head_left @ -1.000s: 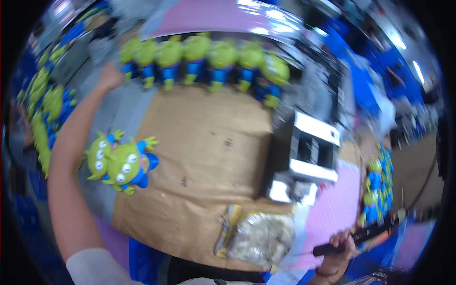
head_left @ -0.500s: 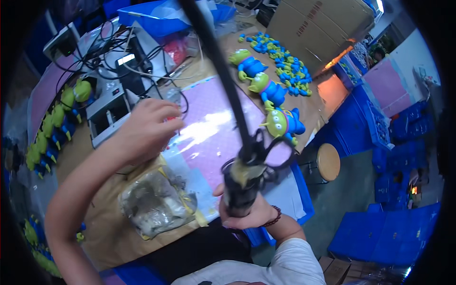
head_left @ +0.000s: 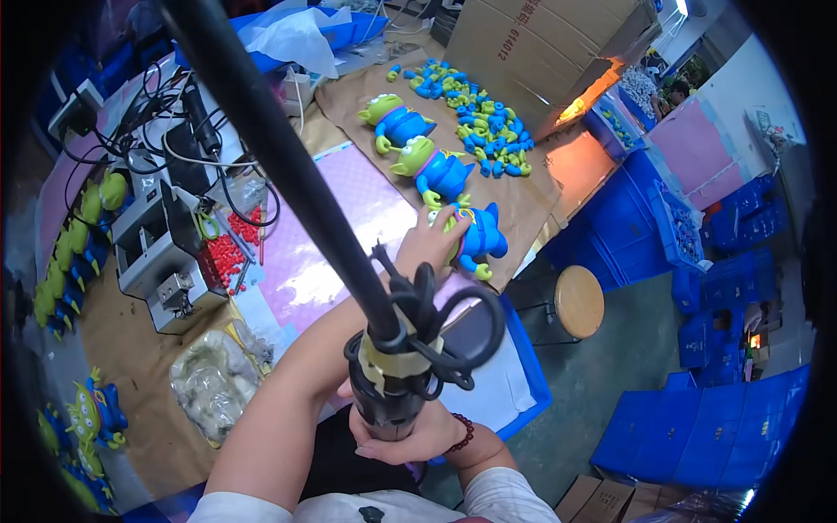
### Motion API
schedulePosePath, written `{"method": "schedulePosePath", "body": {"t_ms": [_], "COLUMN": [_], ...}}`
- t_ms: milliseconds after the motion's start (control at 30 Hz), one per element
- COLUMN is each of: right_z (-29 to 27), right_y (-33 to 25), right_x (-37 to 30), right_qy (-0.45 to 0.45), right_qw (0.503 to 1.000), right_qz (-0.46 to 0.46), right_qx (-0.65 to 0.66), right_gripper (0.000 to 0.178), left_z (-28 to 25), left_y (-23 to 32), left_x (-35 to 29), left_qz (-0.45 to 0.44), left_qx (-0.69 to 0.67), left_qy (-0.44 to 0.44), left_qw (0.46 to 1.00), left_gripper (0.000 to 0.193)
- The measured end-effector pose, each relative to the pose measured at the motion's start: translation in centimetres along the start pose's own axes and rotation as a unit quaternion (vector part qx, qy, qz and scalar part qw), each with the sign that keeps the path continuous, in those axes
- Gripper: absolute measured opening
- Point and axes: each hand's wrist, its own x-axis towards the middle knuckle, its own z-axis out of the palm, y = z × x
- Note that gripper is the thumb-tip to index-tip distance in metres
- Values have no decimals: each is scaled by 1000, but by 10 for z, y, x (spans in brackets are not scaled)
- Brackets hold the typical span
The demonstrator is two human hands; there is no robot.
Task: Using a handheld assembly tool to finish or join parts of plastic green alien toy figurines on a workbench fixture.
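My left hand (head_left: 425,246) reaches across the table, its fingers curled over the green head of the nearest toy figure (head_left: 482,234). That figure has a blue body and lies on brown paper. My right hand (head_left: 418,438) is wrapped round a black electric screwdriver (head_left: 388,408), held upright near my body; its tip is hidden. A thick black cable rises from it, and a looped cord is taped at its top. Beyond the left hand lie a second toy figure (head_left: 440,170) and a third toy figure (head_left: 397,120) in a row.
Small blue and green parts (head_left: 493,131) are heaped near a cardboard box (head_left: 540,52). To the left are a grey screw feeder (head_left: 166,253), red pieces (head_left: 231,253), a plastic-wrapped bundle (head_left: 214,379) and more figures (head_left: 87,218). A round stool (head_left: 580,302) stands at right.
My left hand has moved right, from beside the grey feeder and red pieces to the nearest toy figure, and grasps its head. My right hand still holds the screwdriver, whose cable now leans further left.
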Motion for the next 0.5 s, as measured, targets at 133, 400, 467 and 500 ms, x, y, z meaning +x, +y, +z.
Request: {"method": "schedulePosePath", "body": {"t_ms": [133, 400, 467, 500], "right_z": [8, 6, 12, 10], "right_y": [-3, -31, -35, -37], "right_x": [-1, -26, -16, -6], "right_qy": [-12, 21, 43, 8], "right_qw": [998, 996, 986, 983], "right_qz": [41, -81, -151, -166], "right_qx": [40, -7, 58, 78], "right_gripper": [66, 67, 64, 63], "left_z": [14, -186, -260, -297], "left_y": [-12, -9, -14, -18], "left_x": [-22, -150, -199, -223], "left_qz": [72, -1, -97, -173], "left_qx": [-84, -164, -215, -237], "left_qy": [130, -17, -145, -229], "left_qw": [985, 986, 961, 928], "left_gripper": [81, 65, 58, 56]}}
